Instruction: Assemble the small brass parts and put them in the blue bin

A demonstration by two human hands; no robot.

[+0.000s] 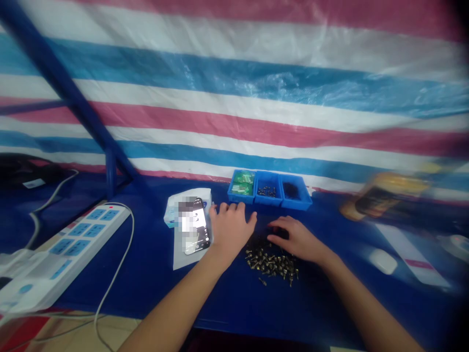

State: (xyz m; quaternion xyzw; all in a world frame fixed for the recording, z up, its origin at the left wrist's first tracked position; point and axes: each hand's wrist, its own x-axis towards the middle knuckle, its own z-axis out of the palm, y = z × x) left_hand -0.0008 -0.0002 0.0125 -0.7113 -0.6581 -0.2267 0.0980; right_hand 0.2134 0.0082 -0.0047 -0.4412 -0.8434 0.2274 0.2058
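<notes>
A loose pile of small metal screw-like pieces [273,264] lies on the dark blue table between my forearms. My left hand [232,227] is just to the left of and beyond the pile, palm down with its fingers spread, beside a smartphone [198,227]. At the pile's far right edge is my right hand [295,237], fingers bent and the thumb apart from them. Nothing shows in either hand. Beyond the hands stand three joined blue bins: the left bin [230,194] has green-and-white pieces, the middle bin [268,200] small metal pieces, the right bin [298,201] something dark.
The phone leans on a white packet [170,210]. A white power strip [91,239] with a cable runs along the left. To the right are a blurred bottle [384,195], a small white case [383,260] and a white strip [410,254]. Striped sheeting [256,93] hangs behind.
</notes>
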